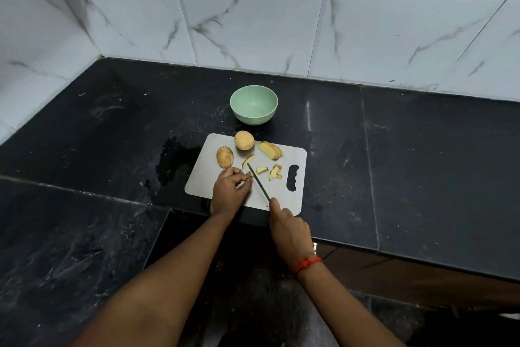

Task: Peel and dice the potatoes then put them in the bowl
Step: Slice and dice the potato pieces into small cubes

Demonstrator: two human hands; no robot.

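Potatoes all on the cutting board (284,198), which sits at the front edge of the black surface (422,164). One whole peeled potato (244,140) at the board's back edge, a skin-on piece (224,157) at back-left, and a fanned stack of slices (270,150) at back-right. A wedge (248,161), a small cut piece (261,169) and peel scraps (275,173) mid-board.

Bowl (254,119): green, upright, just behind the board toward the surface's back edge. Bare inside visible down to the bottom.

Left hand (229,189): fingers curled, tips pinching a small potato bit against the board.

Right hand (289,231): wrapped round the knife (257,182) handle, blade angled back-left, just beside the left fingertips. Red thread (308,262) on that wrist.
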